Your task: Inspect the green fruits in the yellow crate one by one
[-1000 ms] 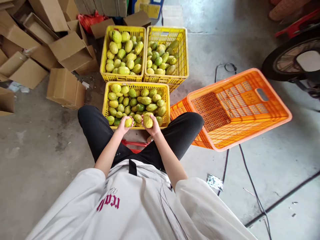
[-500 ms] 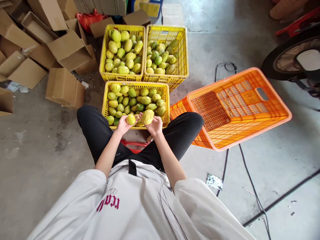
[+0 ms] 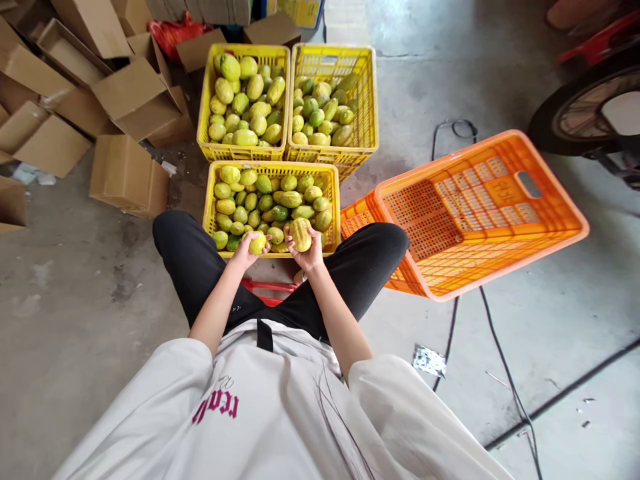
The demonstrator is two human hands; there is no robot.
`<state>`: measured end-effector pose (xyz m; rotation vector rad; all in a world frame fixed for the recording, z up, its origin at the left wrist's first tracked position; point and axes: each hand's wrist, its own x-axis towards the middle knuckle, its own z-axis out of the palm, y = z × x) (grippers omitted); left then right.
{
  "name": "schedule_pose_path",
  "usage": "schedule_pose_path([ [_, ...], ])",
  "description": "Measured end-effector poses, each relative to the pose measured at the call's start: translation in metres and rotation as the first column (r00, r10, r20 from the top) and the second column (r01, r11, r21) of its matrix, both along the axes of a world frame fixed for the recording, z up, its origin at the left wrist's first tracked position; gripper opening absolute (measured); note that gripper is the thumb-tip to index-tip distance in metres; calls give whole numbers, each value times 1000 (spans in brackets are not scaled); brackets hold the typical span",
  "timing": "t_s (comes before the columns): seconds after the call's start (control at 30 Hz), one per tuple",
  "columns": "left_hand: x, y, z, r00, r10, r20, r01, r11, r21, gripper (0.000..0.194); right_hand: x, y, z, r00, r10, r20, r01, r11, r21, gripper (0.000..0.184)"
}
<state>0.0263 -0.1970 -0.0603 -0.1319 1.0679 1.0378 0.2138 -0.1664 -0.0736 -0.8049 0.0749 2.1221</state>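
My left hand (image 3: 245, 253) is closed around a small yellow papaya (image 3: 258, 243). In my right hand (image 3: 313, 254) is a larger, ridged yellow-green papaya (image 3: 301, 235), with the fingers wrapped about its sides. Both hands are over the near edge of a yellow crate (image 3: 336, 200) between my knees, a short gap apart. Many green and yellow papayas (image 3: 288, 199) lie in that crate, and my hands cover some at its near side.
Two more yellow crates, left (image 3: 204, 113) and right (image 3: 373, 100), hold papayas behind the near one. A tilted orange crate (image 3: 500, 220) stands right of my knee. Cardboard boxes (image 3: 123, 173) are piled at left. A cable (image 3: 505, 373) and a motorbike wheel (image 3: 555, 110) are on the right.
My hands have drawn slightly apart, the right one moving right and a little up with its papaya. The fingers of both hands now wrap further around the fruit.
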Motion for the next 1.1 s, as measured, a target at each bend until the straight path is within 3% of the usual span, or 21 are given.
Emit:
schedule_pose_path([
  [0.27,0,2,-2,1000,10,-28,-11,1000,-14,7,-5,-2,-7,990,27,136,-40,995,94,23],
  [0.47,-4,2,-1,995,56,84,-58,998,20,22,-4,-4,8,999,-46,17,43,992,117,35],
  [0.57,-5,3,1,984,130,122,-133,991,24,35,-4,-3,13,999,-44,-8,45,993,105,31],
  [0.7,-3,5,2,974,206,97,-209,978,20,33,-4,-3,9,998,-59,2,59,996,65,29],
  [0.97,-3,5,0,967,252,30,-252,968,3,28,-1,1,-3,1000,-29,8,29,999,-20,49],
  [1.1,0,5,-1,973,231,6,-230,972,-49,25,-5,3,-10,999,13,33,-11,998,-63,43],
])
